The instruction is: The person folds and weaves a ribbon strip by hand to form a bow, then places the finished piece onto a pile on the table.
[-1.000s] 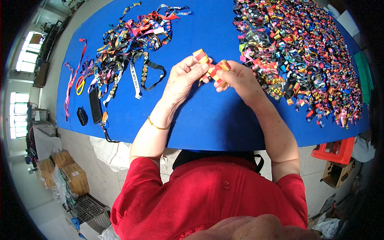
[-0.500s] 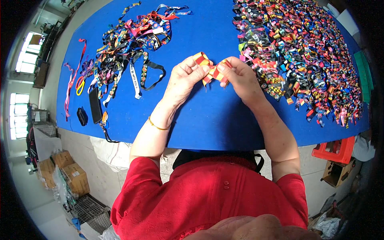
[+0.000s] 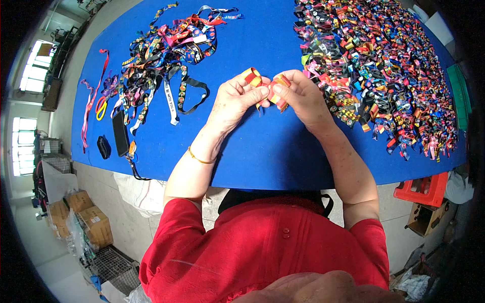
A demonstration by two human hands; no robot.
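Observation:
Between my two hands, above the middle of the blue table (image 3: pixel 242 161), is a red and yellow ribbon bow (image 3: pixel 251 77) with a loop standing up on each side. My left hand (image 3: pixel 237 96) pinches its left part, thumb pressed over the ribbon. With thumb and fingers closed, my right hand (image 3: pixel 298 95) grips the right loop. The fingertips nearly meet and cover the bow's centre. Close to my right hand begins a wide spread of small colourful ribbon bows (image 3: pixel 374 65). Left of my hands lies a tangled heap of printed ribbon straps (image 3: pixel 166 45).
On the table's left side lie a black phone (image 3: pixel 120 134), a small black pouch (image 3: pixel 103 147), a yellow-handled tool (image 3: pixel 101 108) and a pink ribbon (image 3: pixel 93 96). A green tray (image 3: pixel 458 96) is at the right edge. Cardboard boxes (image 3: pixel 95 224) and a red stool (image 3: pixel 423 190) stand on the floor.
My hands have drawn slightly closer together on the bow, and its middle is now more covered by my fingers. The piles on the table have not moved.

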